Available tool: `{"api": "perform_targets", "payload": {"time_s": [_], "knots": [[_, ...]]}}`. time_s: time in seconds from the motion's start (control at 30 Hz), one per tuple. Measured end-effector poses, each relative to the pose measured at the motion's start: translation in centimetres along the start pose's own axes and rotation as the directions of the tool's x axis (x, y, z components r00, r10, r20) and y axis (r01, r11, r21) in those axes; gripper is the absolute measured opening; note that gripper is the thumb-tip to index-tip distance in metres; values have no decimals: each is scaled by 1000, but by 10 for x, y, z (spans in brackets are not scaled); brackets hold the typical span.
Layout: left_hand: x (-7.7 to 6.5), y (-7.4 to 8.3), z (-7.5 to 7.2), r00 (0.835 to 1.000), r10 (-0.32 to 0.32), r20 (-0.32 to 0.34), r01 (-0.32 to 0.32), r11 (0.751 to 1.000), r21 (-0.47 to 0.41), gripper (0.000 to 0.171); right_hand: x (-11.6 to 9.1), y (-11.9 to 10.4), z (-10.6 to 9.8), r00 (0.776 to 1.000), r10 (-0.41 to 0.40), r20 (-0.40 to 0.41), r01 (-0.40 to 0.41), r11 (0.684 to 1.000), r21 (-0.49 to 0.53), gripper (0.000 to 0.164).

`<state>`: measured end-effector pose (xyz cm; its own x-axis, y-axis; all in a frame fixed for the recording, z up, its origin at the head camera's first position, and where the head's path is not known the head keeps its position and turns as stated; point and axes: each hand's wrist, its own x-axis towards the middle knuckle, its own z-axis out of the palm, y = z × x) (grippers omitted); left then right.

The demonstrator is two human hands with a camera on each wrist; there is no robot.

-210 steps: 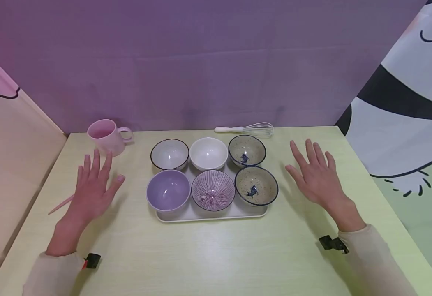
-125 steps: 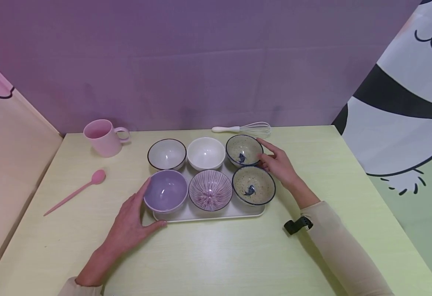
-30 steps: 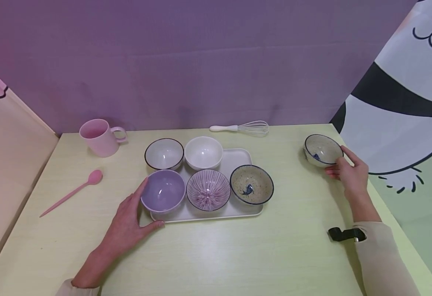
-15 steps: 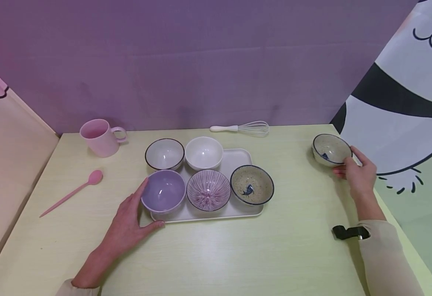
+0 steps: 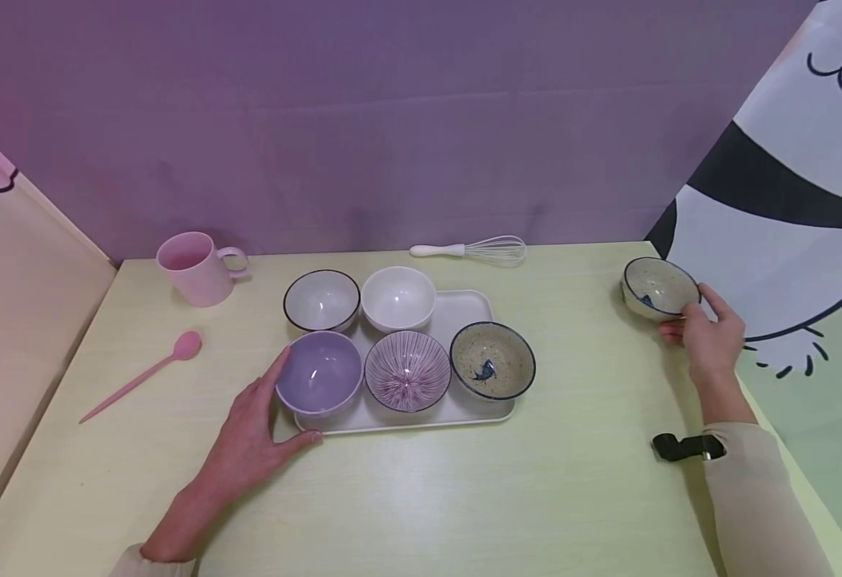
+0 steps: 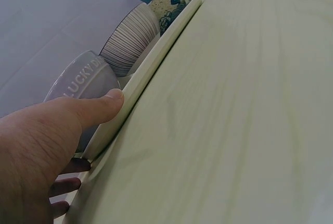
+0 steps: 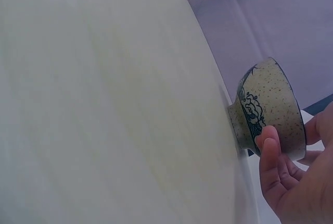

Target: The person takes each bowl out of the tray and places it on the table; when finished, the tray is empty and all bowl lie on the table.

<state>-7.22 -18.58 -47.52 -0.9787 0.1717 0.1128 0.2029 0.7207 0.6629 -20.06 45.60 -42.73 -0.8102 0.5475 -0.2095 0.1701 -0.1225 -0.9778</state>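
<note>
At the table's right back, my right hand (image 5: 709,336) grips a speckled beige bowl (image 5: 660,288) with a dark blue rim. In the right wrist view that bowl (image 7: 270,109) is upright, its foot at or just above the tabletop. My left hand (image 5: 251,433) holds the front left corner of a white tray (image 5: 464,308), its thumb along the front edge, beside a purple bowl (image 5: 320,373). Also on the tray stand a striped bowl (image 5: 408,371), a second speckled bowl (image 5: 493,361), a white bowl (image 5: 397,298) and a dark-rimmed white bowl (image 5: 321,300).
A pink mug (image 5: 200,270) stands at the back left, with a pink spoon (image 5: 143,377) lying in front of it. A white-handled whisk (image 5: 471,250) lies along the back edge. Purple cloth (image 5: 392,120) rises behind the table (image 5: 421,505).
The right hand has carried the speckled bowl off the tray's back right corner to the table's right side, shifting slightly right lately. The left hand went to the tray and stayed there.
</note>
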Motion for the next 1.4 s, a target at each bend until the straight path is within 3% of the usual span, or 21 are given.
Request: {"api": "perform_targets", "payload": {"time_s": [0.67, 0.97, 1.2, 1.4], "knots": [[1, 0, 1, 1000, 2, 0, -2, 1000, -8, 129, 7, -7, -12, 999, 12, -34, -16, 995, -100, 66], [1, 0, 0, 1000, -2, 5, 2, 1000, -9, 129, 1, -8, -12, 999, -6, 33, 9, 996, -89, 70], [2, 0, 0, 1000, 7, 4, -7, 1000, -12, 128, -4, -5, -20, 993, -13, 117, 32, 986, -162, 72], [1, 0, -1, 1000, 3, 7, -3, 1000, -11, 128, -6, -2, -22, 989, -36, 142, 66, 975, -212, 75]]}}
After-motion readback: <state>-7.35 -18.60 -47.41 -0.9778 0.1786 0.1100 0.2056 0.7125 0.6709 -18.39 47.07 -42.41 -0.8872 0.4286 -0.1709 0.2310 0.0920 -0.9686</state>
